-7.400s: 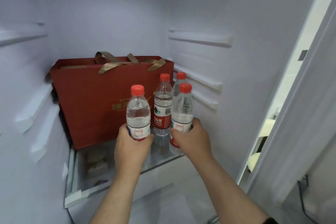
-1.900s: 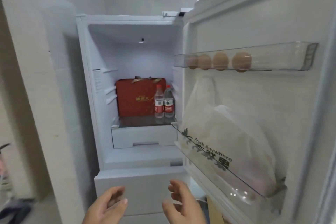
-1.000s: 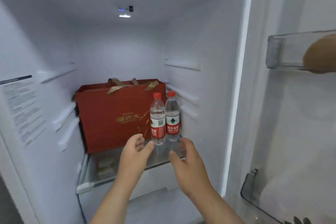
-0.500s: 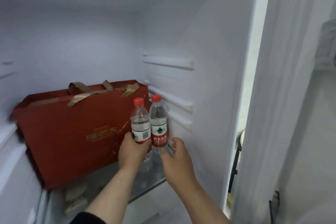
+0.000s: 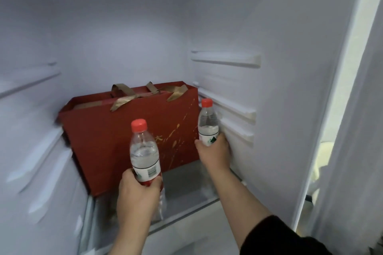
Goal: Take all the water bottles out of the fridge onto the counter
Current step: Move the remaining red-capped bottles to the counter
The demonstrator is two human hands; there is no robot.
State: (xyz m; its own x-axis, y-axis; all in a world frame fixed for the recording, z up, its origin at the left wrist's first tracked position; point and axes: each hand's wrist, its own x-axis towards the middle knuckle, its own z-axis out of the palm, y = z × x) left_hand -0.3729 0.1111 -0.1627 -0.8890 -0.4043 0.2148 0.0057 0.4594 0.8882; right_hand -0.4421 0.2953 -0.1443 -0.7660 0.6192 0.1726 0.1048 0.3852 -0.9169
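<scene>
Inside the open fridge, my left hand (image 5: 137,198) grips a clear water bottle (image 5: 145,151) with a red cap around its lower half, held upright near the front of the glass shelf (image 5: 186,188). Further back and to the right, my right hand (image 5: 214,151) wraps around a second red-capped water bottle (image 5: 207,124), upright beside the fridge's right wall. Whether either bottle's base touches the shelf is hidden by my hands. No other bottle shows on the shelf.
A large red gift bag (image 5: 124,134) with gold ribbon handles fills the back left of the shelf, right behind both bottles. White shelf rails (image 5: 228,107) line the right wall. The fridge door edge (image 5: 335,109) stands at the right.
Both hands have closed around the two bottles, which stood side by side half a second ago. The left bottle has come forward and left, away from the right one.
</scene>
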